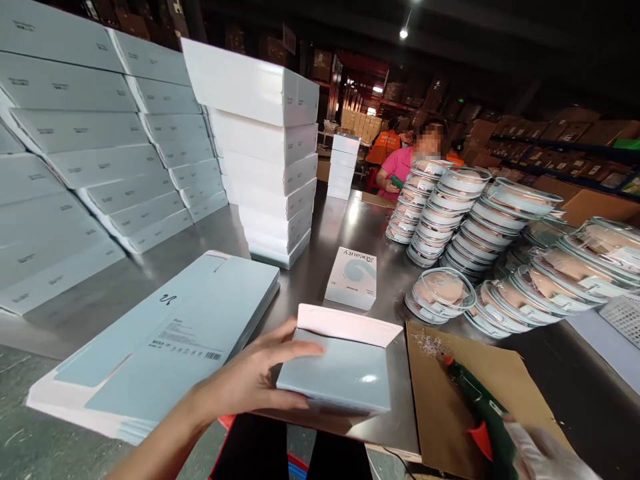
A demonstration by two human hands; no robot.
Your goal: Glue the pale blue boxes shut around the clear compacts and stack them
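Note:
My left hand (253,373) grips a light blue box (343,373) at its left side, thumb on top and fingers along the near edge. A pale pink flap (345,323) stands raised along the box's far edge. My right hand (543,450), in a white glove, is closed around a green hot glue gun (483,407) with a red trigger. The gun's orange-red nozzle points up and left above a brown cardboard sheet (435,400), close to a clump of glue strands (429,345). Beyond the held box lies a small printed box (351,277).
Flattened blue cartons (200,300) lie at left. Tall stacks of white-blue boxes (265,153) and a wall of boxes (90,133) stand behind them. Stacked clear round containers (440,293) fill the right side. Across the metal table (320,233) sits a person in pink (397,163).

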